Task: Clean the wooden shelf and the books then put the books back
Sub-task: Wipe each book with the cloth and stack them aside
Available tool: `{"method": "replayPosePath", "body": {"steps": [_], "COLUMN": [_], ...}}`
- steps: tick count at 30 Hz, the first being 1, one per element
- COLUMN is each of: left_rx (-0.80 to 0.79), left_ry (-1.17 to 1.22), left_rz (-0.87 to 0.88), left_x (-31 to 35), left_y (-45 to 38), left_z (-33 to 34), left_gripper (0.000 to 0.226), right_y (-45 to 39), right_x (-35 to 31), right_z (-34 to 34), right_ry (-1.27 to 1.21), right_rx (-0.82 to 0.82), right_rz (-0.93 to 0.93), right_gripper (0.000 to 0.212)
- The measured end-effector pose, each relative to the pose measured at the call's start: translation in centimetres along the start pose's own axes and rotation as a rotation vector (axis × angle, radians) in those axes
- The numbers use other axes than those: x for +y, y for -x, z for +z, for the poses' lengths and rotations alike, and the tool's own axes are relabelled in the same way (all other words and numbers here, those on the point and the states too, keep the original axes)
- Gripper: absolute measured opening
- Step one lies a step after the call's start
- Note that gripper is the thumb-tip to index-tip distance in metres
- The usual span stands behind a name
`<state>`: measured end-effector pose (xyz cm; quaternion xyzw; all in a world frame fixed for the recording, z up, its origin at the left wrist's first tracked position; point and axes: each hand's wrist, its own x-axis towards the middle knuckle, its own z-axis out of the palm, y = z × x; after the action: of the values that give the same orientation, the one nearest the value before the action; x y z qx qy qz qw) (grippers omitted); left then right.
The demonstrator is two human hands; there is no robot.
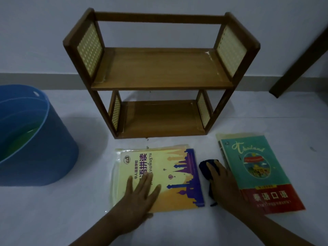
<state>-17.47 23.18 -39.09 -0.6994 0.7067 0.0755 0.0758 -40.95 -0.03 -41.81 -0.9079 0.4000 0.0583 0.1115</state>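
Pinning yellow-purple softcover book (159, 176) w/ flat left hand (140, 194), fingers straight; your right hand (221, 181) presses dark blue cloth (205, 167) beside it. Empty wooden two-tier shelf (159, 68) behind. Risk: damp cloth could warp cover.

The shelf (160, 73) stands on the floor (53, 210) against the wall (35, 32), a bucket (35, 139) to its left, one book stack (159, 176) before it, another stack (257, 171) to the right, and a cloth (206, 168) lying between the two stacks.
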Motion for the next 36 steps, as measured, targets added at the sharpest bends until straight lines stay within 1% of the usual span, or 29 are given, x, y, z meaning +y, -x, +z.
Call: {"method": "replayPosePath", "body": {"steps": [2,4,6,7,8,10,13,15,17,19,20,21,22,23,24,25,27,28,29,30,31,33,34,35,36], "left_rx": [0.014,0.063,0.144,0.18,0.194,0.167,0.177,0.161,0.112,0.066,0.058,0.074,0.105,0.139,0.153,0.135,0.054,0.021,-0.004,-0.016,-0.023,-0.002,0.006,0.004,0.005], "left_ry": [-0.057,-0.068,0.024,0.1,0.216,0.564,1.053,1.36,1.627,1.759,1.776,1.759,1.669,1.518,1.331,1.18,0.994,0.918,0.838,0.776,0.742,0.711,0.711,0.719,0.73], "left_rz": [0.091,0.173,0.17,0.128,0.059,-0.087,-0.251,-0.381,-0.482,-0.579,-0.619,-0.653,-0.688,-0.697,-0.689,-0.672,-0.602,-0.541,-0.476,-0.422,-0.398,-0.377,-0.372,-0.371,-0.369], "left_x": [-0.1,-0.7,-1.2,-1.5,-2.0,-3.0,-3.7,-3.1,-2.1,-1.8,-1.9,-2.1,-2.4,-2.8,-3.4,-3.7,-4.3,-4.2,-4.1,-4.0,-3.8,-3.7,-3.7,-3.6,-3.7], "left_y": [-0.3,-0.6,-1.0,-1.2,-1.2,-0.8,-0.3,-0.3,-0.5,-0.6,-0.5,-0.5,-0.5,-0.4,-0.2,0.0,0.2,0.4,0.7,0.9,1.2,1.4,1.3,1.3,1.2], "left_z": [-1.3,-3.4,-7.1,-9.5,-11.9,-16.4,-18.8,-17.7,-15.6,-13.5,-12.6,-11.4,-10.1,-8.7,-7.4,-6.3,-3.6,-2.4,-1.4,-0.6,-0.1,1.0,1.3,1.5,1.6], "left_gripper": [0.091,0.089,0.074,0.063,0.053,0.039,0.026,0.024,0.027,0.03,0.029,0.026,0.023,0.023,0.028,0.037,0.065,0.078,0.086,0.09,0.091,0.093,0.093,0.092,0.091], "right_y": [-0.1,-0.1,-0.2,-0.2,-0.3,-0.5,-0.8,-0.7,-0.8,-1.2,-1.6,-1.8,-1.9,-1.9,-1.9,-1.7,-1.1,-0.6,0.3,1.4,2.9,5.6,6.5,6.7,5.7], "right_x": [0.3,0.5,1.1,1.4,1.5,1.6,1.2,0.5,-0.1,-0.6,-0.8,-1.1,-1.5,-2.0,-2.7,-3.6,-6.2,-7.6,-9.2,-10.7,-12.4,-15.2,-16.0,-16.4,-16.2], "right_z": [0.0,0.0,0.4,0.7,0.9,1.2,0.7,-0.3,-1.6,-2.8,-3.2,-3.6,-3.9,-4.1,-4.2,-4.1,-3.7,-3.2,-2.5,-1.7,-0.5,1.9,2.4,1.9,1.4], "right_ry": [-0.044,-0.098,-0.159,-0.177,-0.193,-0.203,-0.29,-0.442,-0.6,-0.738,-0.784,-0.803,-0.801,-0.776,-0.72,-0.658,-0.542,-0.483,-0.401,-0.329,-0.233,-0.133,-0.086,-0.053,0.002], "right_rx": [0.046,0.084,0.119,0.143,0.153,0.159,0.211,0.274,0.307,0.345,0.354,0.363,0.378,0.394,0.409,0.398,0.296,0.254,0.241,0.211,0.163,0.162,0.102,0.052,0.045], "right_rz": [-0.012,-0.036,-0.032,-0.013,-0.008,-0.016,0.014,0.06,0.155,0.308,0.384,0.419,0.409,0.361,0.291,0.202,0.051,-0.016,-0.116,-0.224,-0.33,-0.535,-0.664,-0.753,-0.807], "right_gripper": [0.098,0.081,0.069,0.065,0.058,0.049,0.047,0.047,0.046,0.048,0.048,0.048,0.048,0.047,0.047,0.046,0.051,0.053,0.055,0.055,0.051,0.036,0.033,0.034,0.034]}}
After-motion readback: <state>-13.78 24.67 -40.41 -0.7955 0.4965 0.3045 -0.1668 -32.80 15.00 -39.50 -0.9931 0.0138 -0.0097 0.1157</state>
